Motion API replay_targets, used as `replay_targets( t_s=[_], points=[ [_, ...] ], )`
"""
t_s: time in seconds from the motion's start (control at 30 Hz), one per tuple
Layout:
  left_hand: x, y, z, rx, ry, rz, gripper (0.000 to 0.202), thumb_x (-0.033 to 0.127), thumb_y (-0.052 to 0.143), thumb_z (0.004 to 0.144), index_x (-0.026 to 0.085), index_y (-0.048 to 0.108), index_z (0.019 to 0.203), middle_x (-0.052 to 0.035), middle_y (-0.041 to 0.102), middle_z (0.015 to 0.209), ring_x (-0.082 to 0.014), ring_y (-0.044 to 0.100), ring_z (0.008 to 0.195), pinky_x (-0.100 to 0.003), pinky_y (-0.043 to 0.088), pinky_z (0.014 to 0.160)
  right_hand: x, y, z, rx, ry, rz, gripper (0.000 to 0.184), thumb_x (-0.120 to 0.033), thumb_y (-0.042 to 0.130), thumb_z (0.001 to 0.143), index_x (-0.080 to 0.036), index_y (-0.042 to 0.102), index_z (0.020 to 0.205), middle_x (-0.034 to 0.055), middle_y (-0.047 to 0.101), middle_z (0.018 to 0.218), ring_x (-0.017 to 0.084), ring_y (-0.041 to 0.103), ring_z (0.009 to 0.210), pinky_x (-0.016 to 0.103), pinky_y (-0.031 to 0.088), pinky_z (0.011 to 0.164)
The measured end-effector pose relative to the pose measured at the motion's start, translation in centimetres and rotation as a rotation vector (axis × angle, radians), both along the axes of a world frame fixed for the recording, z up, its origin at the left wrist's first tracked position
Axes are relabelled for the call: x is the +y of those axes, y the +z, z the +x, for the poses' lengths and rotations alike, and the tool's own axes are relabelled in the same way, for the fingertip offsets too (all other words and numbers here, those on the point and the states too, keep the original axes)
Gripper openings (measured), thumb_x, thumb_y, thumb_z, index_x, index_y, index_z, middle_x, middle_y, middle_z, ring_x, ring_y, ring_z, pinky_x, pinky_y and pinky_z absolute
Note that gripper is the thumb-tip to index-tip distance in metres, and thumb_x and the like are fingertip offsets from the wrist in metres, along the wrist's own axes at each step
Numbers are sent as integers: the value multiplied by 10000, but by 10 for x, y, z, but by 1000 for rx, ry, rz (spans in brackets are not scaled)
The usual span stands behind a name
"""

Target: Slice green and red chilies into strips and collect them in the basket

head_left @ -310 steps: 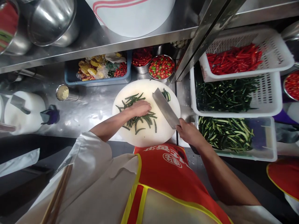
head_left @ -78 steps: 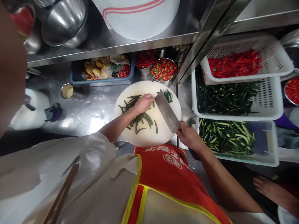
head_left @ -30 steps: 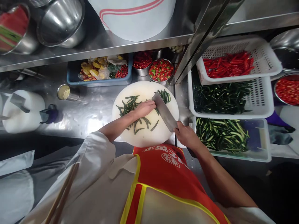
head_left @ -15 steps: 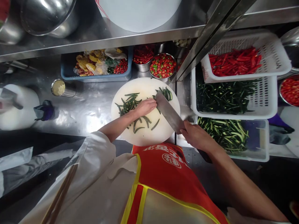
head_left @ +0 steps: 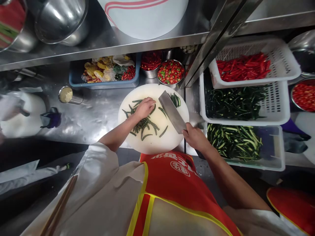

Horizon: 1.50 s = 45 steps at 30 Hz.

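Note:
A round white cutting board (head_left: pixel 172 139) lies on the steel counter in front of me. Several long green chillies (head_left: pixel 145 124) are spread over its left half, and a small heap of cut green pieces (head_left: pixel 175 99) sits at its far right. My left hand (head_left: pixel 144 107) is curled down on a bunch of the chillies, fingers closed over them. My right hand (head_left: pixel 195 137) grips the handle of a cleaver (head_left: pixel 171 111), whose blade slants across the board just right of my left hand.
Stacked white baskets to the right hold red chillies (head_left: pixel 243 67), dark green chillies (head_left: pixel 233 103) and lighter green chillies (head_left: pixel 232 141). Behind the board stand a bowl of chopped red and green chilli (head_left: pixel 170 71), a blue tray (head_left: pixel 103 86) and a small tin (head_left: pixel 66 95). A shelf with steel bowls (head_left: pixel 61 19) hangs overhead.
My left hand has slid left and farther back along the chillies. The cleaver has drawn a little apart from it and shifted left. Another person's red sleeve has appeared at the lower right.

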<state>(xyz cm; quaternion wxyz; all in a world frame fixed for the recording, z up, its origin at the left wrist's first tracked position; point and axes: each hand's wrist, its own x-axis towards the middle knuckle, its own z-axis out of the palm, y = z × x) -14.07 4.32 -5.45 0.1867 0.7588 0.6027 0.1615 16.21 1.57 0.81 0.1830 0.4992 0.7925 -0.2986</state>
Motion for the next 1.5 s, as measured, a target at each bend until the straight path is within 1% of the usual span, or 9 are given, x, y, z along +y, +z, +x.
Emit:
replay_targets(
  t_s=[0.1,0.2,0.4,0.7,1.0,1.2,1.33,1.4,1.5],
  points=[
    [7,3,-11,89,-192,-75,348,49,463,817,176,681,1057,-81,591,1230,-202,549,1128,-345,411,1023,-15,11,11,-24,40,28,270,-326,329,985,-143,473,1122,128,707,844,261,670,791,295,310,620],
    [12,10,-17,171,-310,-119,262,117,505,833,184,700,995,-80,590,1213,-219,564,1088,-369,405,1017,-24,18,24,-41,117,-12,236,-293,347,980,-145,469,1117,126,716,851,253,676,790,292,301,614],
    [10,16,-17,209,-293,-87,200,200,519,882,173,691,980,-87,617,1053,-222,568,991,-359,432,928,-21,15,31,-41,88,-62,223,-276,349,976,-154,476,1113,126,722,878,248,681,807,292,308,623],
    [-9,-6,34,87,-338,-15,317,237,364,990,174,662,904,-70,618,963,-177,562,946,-300,461,875,-8,18,14,-15,108,2,246,-283,340,974,-143,491,1109,125,706,836,257,671,792,302,314,633],
    [-15,-12,39,19,-280,7,336,237,330,998,178,649,911,-76,617,963,-182,549,961,-309,458,892,16,23,38,-50,85,-145,200,-340,441,926,-178,528,1004,90,682,798,235,654,801,271,324,615],
    [-14,-16,38,25,-273,16,340,254,327,1002,178,646,913,-76,621,969,-182,558,947,-306,459,875,15,4,0,-26,125,-56,275,-291,356,959,-118,488,1127,161,695,903,267,658,861,298,342,655],
    [-20,-5,43,79,-280,-3,325,227,339,992,161,652,931,-83,622,980,-187,557,941,-308,460,857,20,-6,-17,-3,49,-22,281,-329,368,960,-142,488,1131,162,699,948,270,654,880,297,343,661],
    [-31,4,50,93,-357,-20,295,171,361,969,170,656,991,-83,624,1033,-188,551,978,-310,451,868,20,-3,-12,26,29,-10,272,-335,356,964,-153,494,1111,148,702,920,257,654,848,293,340,652],
    [-54,16,64,136,-614,-57,274,109,445,914,206,664,1047,-77,617,1148,-198,536,1015,-325,439,866,15,5,4,53,31,-4,274,-332,322,977,-156,496,1093,126,704,854,240,653,771,290,328,630]
  ],
)
